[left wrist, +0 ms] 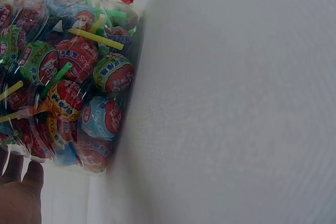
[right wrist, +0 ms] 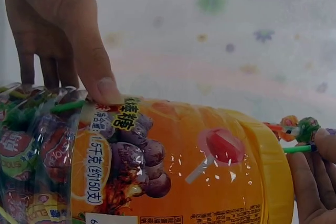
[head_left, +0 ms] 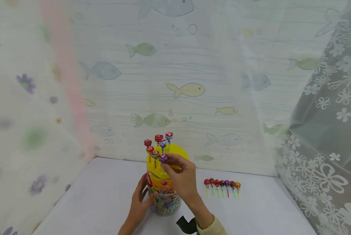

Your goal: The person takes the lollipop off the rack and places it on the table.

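A clear plastic jar full of wrapped lollipops stands upright, with an orange fruit label and a yellow lid. Several lollipops with mostly red or blue wrappers stand stick-down on the lid. My right hand pinches a purple-wrapped lollipop over the lid's near side; a green stick shows at its fingers in the right wrist view. My left hand grips the jar's left side, thumb across the front at the label's lower edge and fingers round the back.
To the right of the jar, several lollipops lie in a row on the white table. Fish-patterned sheeting hangs behind the table, with flowered sheeting at the left. A dark strap shows by the right wrist.
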Demonstrator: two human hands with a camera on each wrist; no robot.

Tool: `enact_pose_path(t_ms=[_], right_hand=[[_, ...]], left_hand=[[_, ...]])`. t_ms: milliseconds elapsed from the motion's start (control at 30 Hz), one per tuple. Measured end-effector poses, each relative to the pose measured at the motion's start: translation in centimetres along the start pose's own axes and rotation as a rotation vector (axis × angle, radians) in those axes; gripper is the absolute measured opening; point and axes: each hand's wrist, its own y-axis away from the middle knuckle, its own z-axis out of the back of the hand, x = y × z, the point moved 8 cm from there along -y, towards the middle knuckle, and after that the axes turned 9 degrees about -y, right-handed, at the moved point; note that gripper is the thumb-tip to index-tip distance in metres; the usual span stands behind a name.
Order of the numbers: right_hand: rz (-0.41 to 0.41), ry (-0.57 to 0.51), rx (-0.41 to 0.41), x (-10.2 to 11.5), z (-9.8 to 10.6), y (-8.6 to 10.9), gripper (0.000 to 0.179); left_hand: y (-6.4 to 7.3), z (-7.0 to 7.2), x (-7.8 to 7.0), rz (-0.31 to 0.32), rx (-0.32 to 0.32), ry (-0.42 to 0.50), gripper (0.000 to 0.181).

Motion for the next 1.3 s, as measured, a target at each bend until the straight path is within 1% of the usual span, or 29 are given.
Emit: enact_pose_path(t_ms=[200, 500, 767, 867, 1000, 1100, 1200, 1300], right_hand=[[0.038, 0.023, -0.030, -0.1, 0.1, 0.1, 0.024], [0.096, 0.002, -0.046, 0.5, 0.3, -0.1, 0.023], [0.116, -0.054, -0.073, 0.8, 1.4, -0.1, 0.023], [0.106, -0.047, -0.067, 0.6, 1.8, 0.2, 0.024], [0.111, -0.032, -0.066, 0.5, 2.7, 0.7, 0.025], [0.109, -0.026, -0.088, 0.3, 3.9, 1.3, 0.025], [0.074, -0.028, -0.115, -0.4, 5.3, 2.0, 0.026], [0.022, -0.032, -0.140, -1.4, 6.6, 2.8, 0.028]], left_hand=[[0.1, -0.1, 0.1, 0.003, 0.001, -0.010, 0.080], [0.2, 0.1, -0.4, -0.025, -0.012, -0.059, 0.079], [0.1, 0.1, -0.6, -0.073, -0.009, -0.095, 0.078], [0.2, 0.1, -0.5, -0.073, -0.004, -0.100, 0.078], [0.2, 0.2, -0.2, -0.060, -0.002, -0.094, 0.078], [0.1, 0.2, -0.2, -0.060, -0.006, -0.092, 0.078], [0.1, 0.3, -0.2, -0.060, -0.009, -0.091, 0.078], [0.1, 0.3, -0.3, -0.063, -0.010, -0.090, 0.077]])
